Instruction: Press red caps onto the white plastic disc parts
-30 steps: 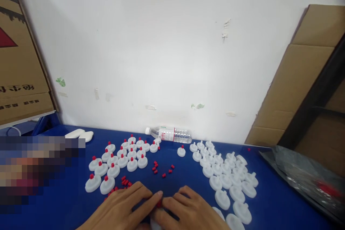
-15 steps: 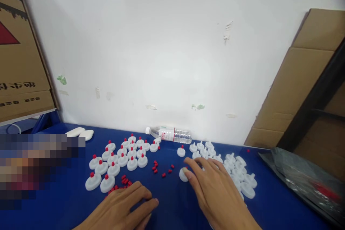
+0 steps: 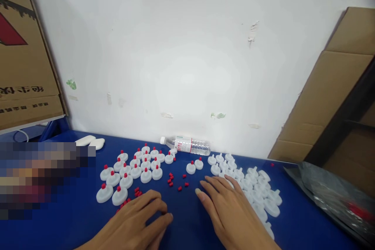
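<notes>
My left hand [image 3: 136, 218] is low over the blue table, fingers curled, thumb tucked against the index finger. Anything between those fingertips is hidden. Beside its knuckles lie several small red caps [image 3: 137, 192], partly covered by the hand. My right hand [image 3: 228, 207] has its fingers spread and holds nothing visible. It hovers at the left edge of a cluster of white round nozzle lids [image 3: 258, 195] with bare spouts, covering some of them. Just beyond its fingertips stand two red-tipped lids, one at the left [image 3: 191, 168] and one at the right [image 3: 199, 163].
Several red-tipped white lids [image 3: 125, 181] stand grouped at the left. More loose red caps [image 3: 179, 188] lie mid-table. A clear plastic bottle [image 3: 187, 145] lies against the wall. A dark plastic bag [image 3: 328, 195] and cardboard [image 3: 322, 86] are at the right.
The red-tipped lid by my right fingertips has moved away from me, beside the other one. My right hand has let go of it and spread. My left hand has barely moved.
</notes>
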`<state>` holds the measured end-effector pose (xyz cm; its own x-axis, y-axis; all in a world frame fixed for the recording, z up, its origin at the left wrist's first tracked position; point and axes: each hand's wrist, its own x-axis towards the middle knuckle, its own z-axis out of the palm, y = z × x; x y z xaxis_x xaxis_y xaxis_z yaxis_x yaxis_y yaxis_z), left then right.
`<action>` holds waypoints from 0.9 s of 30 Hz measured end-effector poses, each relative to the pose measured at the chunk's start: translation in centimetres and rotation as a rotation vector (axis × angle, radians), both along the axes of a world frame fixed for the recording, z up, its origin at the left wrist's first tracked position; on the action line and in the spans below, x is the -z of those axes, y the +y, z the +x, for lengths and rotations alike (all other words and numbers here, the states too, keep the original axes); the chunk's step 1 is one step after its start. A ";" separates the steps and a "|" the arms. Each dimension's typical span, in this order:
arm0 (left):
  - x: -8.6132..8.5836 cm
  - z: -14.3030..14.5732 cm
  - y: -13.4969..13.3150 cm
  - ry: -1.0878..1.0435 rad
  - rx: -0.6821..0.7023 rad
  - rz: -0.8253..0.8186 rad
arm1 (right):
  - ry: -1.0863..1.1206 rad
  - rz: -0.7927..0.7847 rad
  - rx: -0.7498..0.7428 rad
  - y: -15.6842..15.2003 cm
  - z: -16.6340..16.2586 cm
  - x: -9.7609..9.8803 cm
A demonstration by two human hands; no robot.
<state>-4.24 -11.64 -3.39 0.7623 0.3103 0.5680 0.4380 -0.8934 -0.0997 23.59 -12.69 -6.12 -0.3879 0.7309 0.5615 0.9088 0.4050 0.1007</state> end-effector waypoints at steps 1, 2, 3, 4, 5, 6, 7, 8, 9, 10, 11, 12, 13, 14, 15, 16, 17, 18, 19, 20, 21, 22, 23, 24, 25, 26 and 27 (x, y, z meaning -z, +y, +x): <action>0.3 -0.1 0.1 0.040 -0.021 -0.003 | -0.021 -0.030 0.035 -0.1 0.0 -0.4; 0.6 -0.3 0.2 0.079 -0.051 0.000 | -0.051 -0.059 0.080 -0.3 0.0 -0.9; 1.0 -0.4 0.3 0.117 -0.088 0.005 | -0.089 -0.085 0.130 -0.5 0.1 -1.3; 1.3 -0.6 0.4 0.152 -0.122 0.012 | -0.125 -0.101 0.184 -0.7 0.2 -1.7; 1.6 -0.7 0.5 0.186 -0.149 0.012 | -0.154 -0.105 0.238 -0.8 0.3 -1.9; 1.8 -0.9 0.7 0.215 -0.162 0.006 | -0.171 -0.100 0.283 -0.9 0.5 -2.1; 1.8 -0.9 0.8 0.240 -0.166 -0.012 | -0.179 -0.099 0.317 -1.0 0.7 -2.1; 1.9 -1.0 0.9 0.254 -0.158 -0.036 | -0.183 -0.099 0.335 -1.1 0.9 -2.0; 1.8 -1.1 1.0 0.258 -0.149 -0.064 | -0.188 -0.101 0.339 -1.1 1.0 -1.9; 1.7 -1.1 1.1 0.254 -0.145 -0.096 | -0.197 -0.102 0.332 -1.1 1.1 -1.8; 1.6 -1.1 1.3 0.248 -0.142 -0.127 | -0.213 -0.105 0.312 -1.1 1.0 -1.6; 1.5 -1.1 1.4 0.243 -0.142 -0.155 | -0.230 -0.105 0.291 -1.1 0.9 -1.4; 1.5 -1.1 1.5 0.245 -0.141 -0.179 | -0.247 -0.102 0.279 -1.1 0.7 -1.2; 1.5 -1.1 1.5 0.245 -0.141 -0.197 | -0.260 -0.093 0.275 -1.1 0.4 -1.0; 1.6 -1.1 1.6 0.247 -0.137 -0.213 | -0.267 -0.083 0.272 -1.1 0.1 -0.8; 1.7 -1.1 1.5 0.244 -0.134 -0.226 | -0.265 -0.069 0.266 -1.1 -0.3 -0.5; 1.9 -1.0 1.5 0.234 -0.136 -0.236 | -0.254 -0.053 0.254 -1.1 -0.7 -0.2; 2.2 -1.0 1.4 0.220 -0.143 -0.246 | -0.236 -0.033 0.230 -1.1 -1.0 0.0; 2.4 -0.9 1.3 0.204 -0.154 -0.254 | -0.214 -0.011 0.197 -1.1 -1.4 0.2; 2.6 -0.9 1.2 0.191 -0.167 -0.260 | -0.190 0.013 0.158 -1.1 -1.7 0.5; 2.8 -0.9 1.1 0.186 -0.178 -0.264 | -0.170 0.035 0.122 -1.2 -2.0 0.6; 2.9 -0.9 1.0 0.185 -0.189 -0.265 | -0.152 0.050 0.089 -1.2 -2.2 0.7; 2.9 -0.9 1.1 0.196 -0.190 -0.265 | -0.139 0.056 0.055 -1.3 -2.4 0.8; 2.8 -1.0 1.2 0.218 -0.181 -0.265 | -0.128 0.054 0.021 -1.4 -2.5 0.8; 2.7 -1.0 1.3 0.247 -0.167 -0.263 | -0.116 0.047 -0.003 -1.5 -2.6 0.9; 2.6 -1.1 1.4 0.273 -0.156 -0.261 | -0.108 0.043 -0.017 -1.5 -2.7 0.9; 2.5 -1.2 1.5 0.293 -0.147 -0.256 | -0.107 0.045 -0.009 -1.6 -2.8 1.0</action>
<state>-5.42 -10.11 -5.89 0.8175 0.5307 0.2236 0.5485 -0.8359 -0.0214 20.84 -14.29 -7.09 -0.4539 0.7017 0.5491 0.8881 0.4062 0.2151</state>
